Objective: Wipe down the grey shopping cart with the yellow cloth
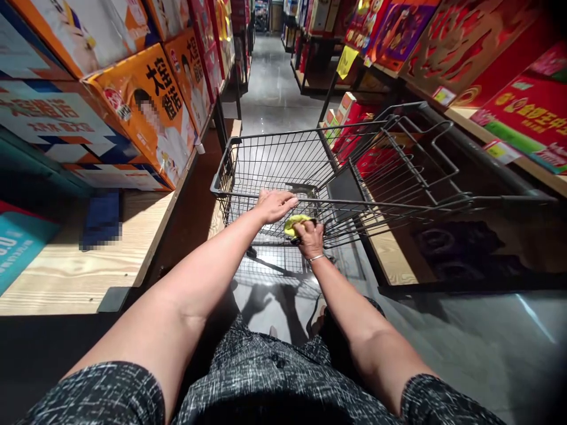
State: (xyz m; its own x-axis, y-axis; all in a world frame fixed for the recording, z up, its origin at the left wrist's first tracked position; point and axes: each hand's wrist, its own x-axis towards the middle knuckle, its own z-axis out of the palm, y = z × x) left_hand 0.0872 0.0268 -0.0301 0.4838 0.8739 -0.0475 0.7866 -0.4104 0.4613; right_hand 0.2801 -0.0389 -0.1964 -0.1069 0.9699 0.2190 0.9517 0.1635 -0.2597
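A dark wire shopping cart (274, 139) stands turned sideways in front of me. My left hand (275, 206) is on the cart's near top rail, its fingers laid over the bar. Lower and to the right, my right hand (310, 237) grips a crumpled yellow cloth (297, 224) with a dark edge. The cloth is against the wire side of the basket, just below the rail. Part of it is hidden under the fingers.
Orange boxes (137, 112) are stacked on the left wooden shelf (57, 283). Red gift boxes (522, 112) line the right shelves, near the cart's handle end. Between the shelves, a grey aisle floor (270, 65) runs away beyond the cart.
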